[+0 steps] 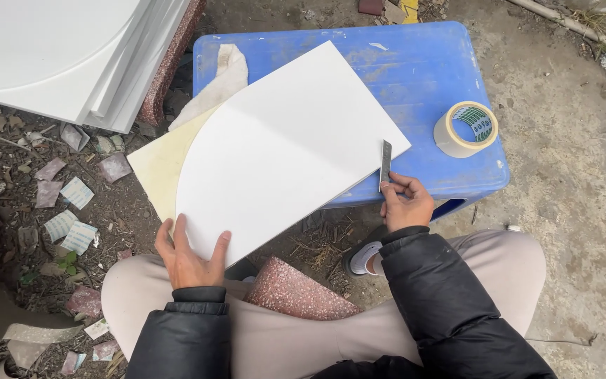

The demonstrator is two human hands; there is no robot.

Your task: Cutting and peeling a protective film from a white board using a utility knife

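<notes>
Our left hand (189, 258) grips the white panel's (282, 151) near corner; right hand (405, 205) pinches a blade (386, 163) at its edge.

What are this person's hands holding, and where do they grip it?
The right hand grips a thin metal blade by its lower end. The left hand holds the white board at its near corner.
</notes>
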